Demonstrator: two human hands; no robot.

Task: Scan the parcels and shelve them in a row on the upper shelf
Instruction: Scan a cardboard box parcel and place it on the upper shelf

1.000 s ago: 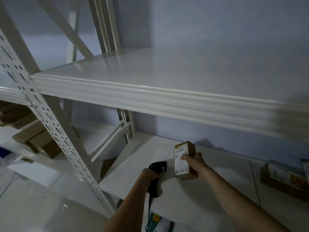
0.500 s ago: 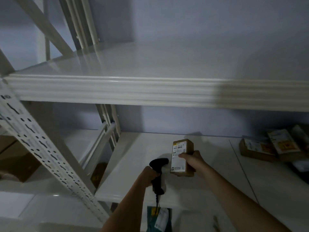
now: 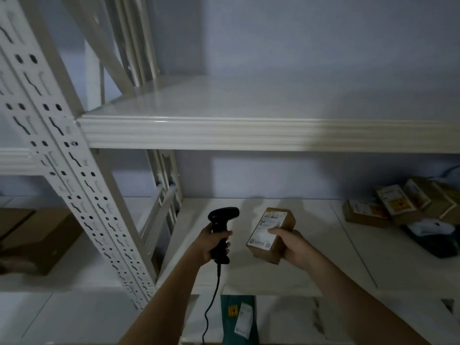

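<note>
Small brown cardboard parcel with a white label [image 3: 270, 235], low and right of centre, gripped by right hand [image 3: 296, 247] with label tilted up toward black corded handheld scanner [image 3: 220, 232] clenched in left hand [image 3: 211, 245], likely for scanning before shelving on bare white upper shelf [image 3: 249, 130].
</note>
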